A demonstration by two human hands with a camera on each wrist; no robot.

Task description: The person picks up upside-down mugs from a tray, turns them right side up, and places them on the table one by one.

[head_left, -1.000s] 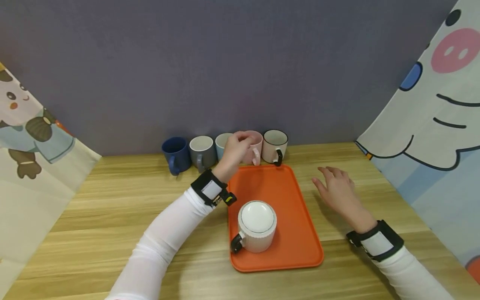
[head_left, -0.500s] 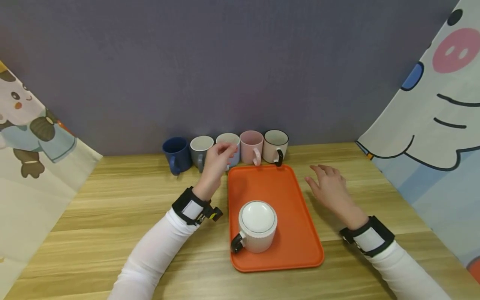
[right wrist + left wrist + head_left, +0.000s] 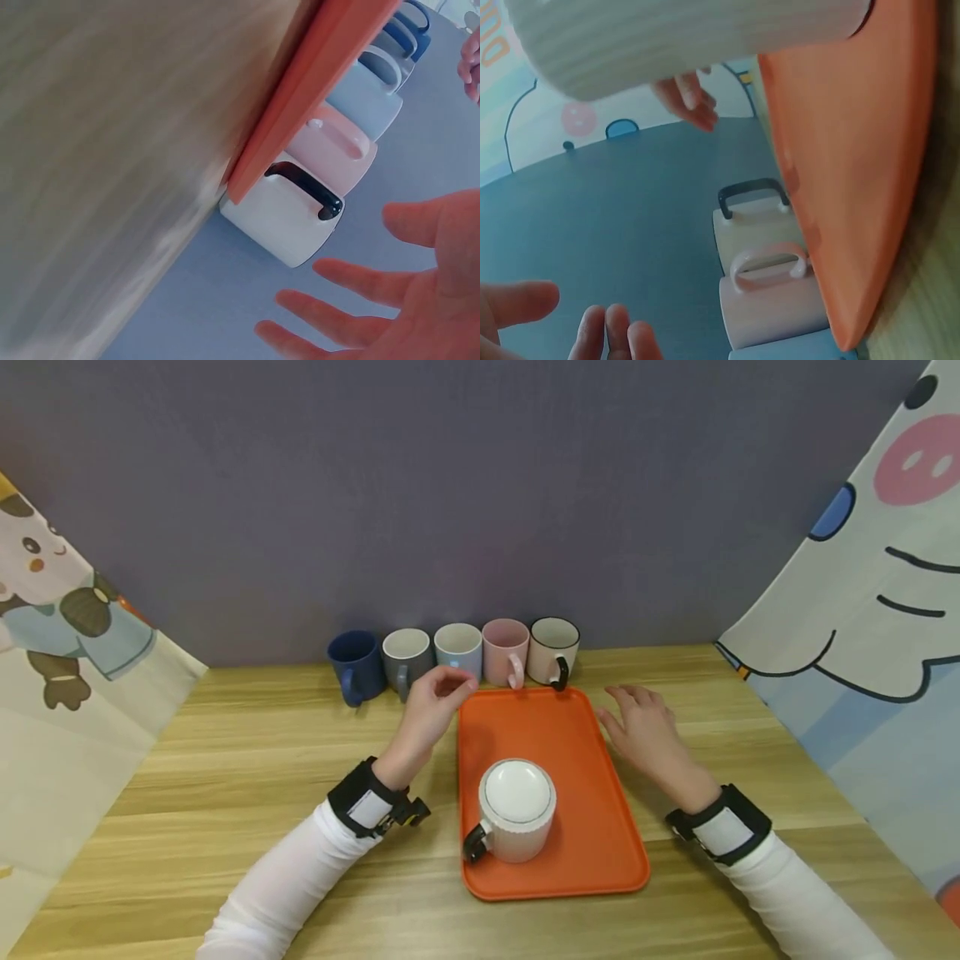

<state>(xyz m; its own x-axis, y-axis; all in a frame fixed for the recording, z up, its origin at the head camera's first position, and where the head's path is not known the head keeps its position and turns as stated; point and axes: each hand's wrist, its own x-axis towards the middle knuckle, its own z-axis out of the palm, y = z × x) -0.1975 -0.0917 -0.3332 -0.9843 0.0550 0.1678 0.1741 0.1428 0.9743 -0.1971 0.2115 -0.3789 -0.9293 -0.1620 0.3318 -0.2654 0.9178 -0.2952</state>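
While both hands hold nothing, the left hand (image 3: 430,708) seems loosely curled beside the tray's (image 3: 600,827) far-left corner; the right hand (image 3: 643,732) lies open at its right edge.

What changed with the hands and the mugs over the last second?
The left hand let go of the pink mug and drew back toward the person, now empty. The right hand slid closer to the orange tray. The five mugs in the row and the white mug stayed put.
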